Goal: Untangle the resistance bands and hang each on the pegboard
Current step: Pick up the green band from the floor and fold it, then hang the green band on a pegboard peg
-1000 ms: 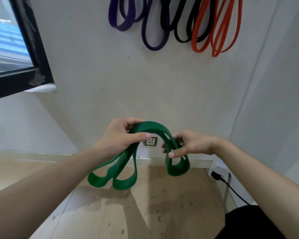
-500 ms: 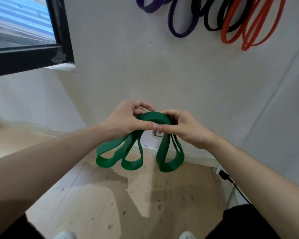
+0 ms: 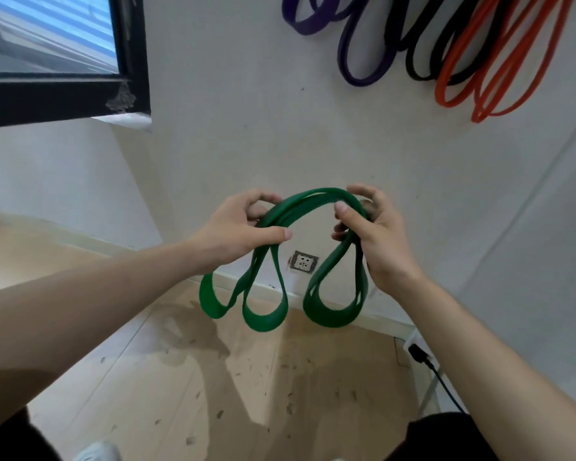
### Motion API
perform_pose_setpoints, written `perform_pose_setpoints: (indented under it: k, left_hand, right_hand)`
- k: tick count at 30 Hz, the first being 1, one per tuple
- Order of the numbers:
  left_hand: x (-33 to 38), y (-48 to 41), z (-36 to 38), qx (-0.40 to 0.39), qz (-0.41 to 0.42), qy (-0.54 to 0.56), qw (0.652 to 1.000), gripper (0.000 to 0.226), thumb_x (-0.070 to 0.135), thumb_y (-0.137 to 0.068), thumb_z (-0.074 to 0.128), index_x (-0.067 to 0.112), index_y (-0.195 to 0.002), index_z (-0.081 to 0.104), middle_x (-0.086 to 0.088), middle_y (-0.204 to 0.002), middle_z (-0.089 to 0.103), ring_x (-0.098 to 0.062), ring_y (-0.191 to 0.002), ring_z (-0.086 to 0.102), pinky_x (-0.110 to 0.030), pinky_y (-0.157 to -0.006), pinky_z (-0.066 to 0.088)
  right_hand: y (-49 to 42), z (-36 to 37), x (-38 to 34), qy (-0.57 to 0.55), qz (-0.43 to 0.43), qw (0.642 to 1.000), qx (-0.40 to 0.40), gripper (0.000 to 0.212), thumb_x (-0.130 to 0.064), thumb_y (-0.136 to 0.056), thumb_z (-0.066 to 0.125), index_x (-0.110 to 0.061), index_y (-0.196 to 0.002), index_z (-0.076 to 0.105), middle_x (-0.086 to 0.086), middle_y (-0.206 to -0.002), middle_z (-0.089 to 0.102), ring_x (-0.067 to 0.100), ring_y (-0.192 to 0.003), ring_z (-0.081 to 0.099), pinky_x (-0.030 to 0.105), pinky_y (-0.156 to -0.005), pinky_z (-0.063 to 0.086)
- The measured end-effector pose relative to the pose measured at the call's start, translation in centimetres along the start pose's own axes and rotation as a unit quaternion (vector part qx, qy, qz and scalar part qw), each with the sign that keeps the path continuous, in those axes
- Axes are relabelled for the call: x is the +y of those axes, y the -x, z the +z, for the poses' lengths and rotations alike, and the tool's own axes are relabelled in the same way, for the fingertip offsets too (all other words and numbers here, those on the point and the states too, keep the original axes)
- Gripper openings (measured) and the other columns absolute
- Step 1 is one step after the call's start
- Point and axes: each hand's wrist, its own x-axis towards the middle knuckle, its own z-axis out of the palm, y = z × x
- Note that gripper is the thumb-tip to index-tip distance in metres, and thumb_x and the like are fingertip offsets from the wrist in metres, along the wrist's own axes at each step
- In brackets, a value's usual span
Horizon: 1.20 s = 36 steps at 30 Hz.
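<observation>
I hold a wide green resistance band [image 3: 263, 314] folded into several loops in front of a white wall. My left hand [image 3: 236, 232] pinches the left side of its arch between thumb and fingers. My right hand [image 3: 373, 234] grips the right side. Loops droop below both hands. High on the wall hang purple bands [image 3: 359, 78], a black band [image 3: 416, 73] and orange bands [image 3: 486, 108]; their tops and hooks are cut off by the frame.
A black-framed window [image 3: 64, 98] is at the upper left. A wall socket [image 3: 304, 261] sits just behind the band, above the skirting. A black plug and cable [image 3: 423, 357] run at the lower right. Below is a light wooden floor [image 3: 230, 394].
My hands have drawn apart after meeting at the top of the band, so the green arch between them is wider. The view has shifted, the hanging bands now further right.
</observation>
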Motion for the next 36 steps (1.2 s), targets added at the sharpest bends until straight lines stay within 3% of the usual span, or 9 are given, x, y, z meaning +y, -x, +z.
perform_pose_setpoints:
  k: [2, 5, 13, 17, 20, 23, 28, 32, 36]
  left_hand:
    - [0.4, -0.2, -0.1, 0.048, -0.001, 0.033, 0.998, 0.045, 0.006, -0.082, 0.081, 0.015, -0.119, 0.055, -0.012, -0.095, 0.077, -0.03, -0.088, 0.075, -0.042, -0.088, 0.061]
    - [0.9, -0.6, -0.1, 0.11, 0.007, 0.059, 0.992, 0.038, 0.009, -0.081, 0.083, 0.018, -0.108, 0.057, -0.012, -0.091, 0.076, -0.029, -0.083, 0.074, -0.051, -0.09, 0.059]
    - [5.3, -0.9, -0.5, 0.259, 0.049, 0.141, 0.954, 0.023, 0.017, -0.083, 0.082, 0.012, -0.102, 0.07, -0.011, -0.097, 0.073, -0.026, -0.079, 0.073, -0.043, -0.082, 0.062]
    - [7.6, -1.7, -1.5, 0.263, 0.073, 0.16, 0.949, 0.015, 0.017, -0.086, 0.079, 0.014, -0.098, 0.071, -0.003, -0.093, 0.075, -0.03, -0.089, 0.074, -0.04, -0.084, 0.062]
    - [10.7, -3.2, -3.3, 0.272, 0.121, 0.135, 0.945, 0.012, 0.019, -0.087, 0.077, 0.017, -0.098, 0.072, -0.001, -0.093, 0.076, -0.023, -0.091, 0.074, -0.036, -0.085, 0.061]
    - [14.3, -4.9, -5.2, 0.274, 0.174, 0.105, 0.94, 0.011, 0.021, -0.09, 0.075, 0.019, -0.099, 0.071, 0.002, -0.095, 0.075, -0.015, -0.092, 0.073, -0.029, -0.084, 0.059]
    - [19.9, -8.5, -7.5, 0.236, 0.241, 0.067, 0.939, 0.021, 0.011, -0.091, 0.072, 0.022, -0.108, 0.066, 0.007, -0.103, 0.073, -0.003, -0.095, 0.07, -0.017, -0.083, 0.056]
    - [24.0, -12.2, -8.8, 0.236, 0.295, 0.054, 0.924, 0.024, 0.005, -0.093, 0.068, 0.022, -0.11, 0.063, 0.007, -0.106, 0.07, 0.001, -0.094, 0.068, -0.011, -0.078, 0.053]
    - [26.8, -16.6, -9.9, 0.244, 0.329, 0.001, 0.912, 0.022, 0.007, -0.094, 0.068, 0.022, -0.108, 0.062, 0.008, -0.106, 0.069, -0.004, -0.099, 0.066, -0.017, -0.084, 0.054]
  right_hand:
    - [0.0, -0.1, 0.4, 0.024, -0.003, 0.999, 0.023, 0.031, -0.018, -0.095, 0.068, -0.017, -0.121, 0.053, 0.012, -0.101, 0.066, 0.021, -0.076, 0.066, 0.041, -0.076, 0.06]
    - [0.3, 0.2, 0.3, 0.072, -0.02, 0.997, 0.024, 0.025, -0.021, -0.097, 0.065, -0.023, -0.118, 0.052, 0.004, -0.112, 0.061, 0.028, -0.09, 0.068, 0.041, -0.077, 0.061]
    - [0.3, 4.0, -2.6, 0.1, -0.081, 0.992, -0.01, 0.03, -0.021, -0.094, 0.068, -0.046, -0.107, 0.06, -0.015, -0.101, 0.064, 0.02, -0.091, 0.067, 0.049, -0.081, 0.06]
    - [-0.7, 5.5, -5.7, 0.07, -0.111, 0.991, 0.037, 0.043, -0.022, -0.094, 0.07, -0.051, -0.123, 0.057, -0.007, -0.103, 0.066, 0.021, -0.09, 0.07, 0.042, -0.08, 0.062]
    - [-2.5, 6.3, -9.1, 0.082, -0.16, 0.983, 0.041, 0.04, -0.019, -0.093, 0.071, -0.047, -0.119, 0.061, -0.008, -0.1, 0.069, 0.016, -0.089, 0.07, 0.039, -0.082, 0.06]
    - [-5.7, 7.1, -13.2, 0.105, -0.212, 0.97, 0.054, 0.045, -0.018, -0.092, 0.072, -0.054, -0.115, 0.057, -0.014, -0.099, 0.069, 0.012, -0.091, 0.07, 0.035, -0.083, 0.06]
    - [-12.4, 7.3, -19.3, 0.126, -0.28, 0.945, 0.109, 0.041, -0.024, -0.093, 0.071, -0.031, -0.132, 0.062, -0.011, -0.109, 0.069, 0.011, -0.099, 0.068, 0.041, -0.088, 0.059]
    - [-17.3, 7.0, -23.5, 0.157, -0.324, 0.923, 0.134, 0.041, -0.029, -0.094, 0.068, -0.032, -0.134, 0.06, -0.01, -0.114, 0.069, 0.008, -0.102, 0.066, 0.041, -0.092, 0.058]
    - [-21.6, 6.6, -25.6, 0.194, -0.343, 0.902, 0.175, 0.039, -0.033, -0.096, 0.065, -0.032, -0.135, 0.058, -0.013, -0.116, 0.066, 0.004, -0.109, 0.061, 0.038, -0.099, 0.054]
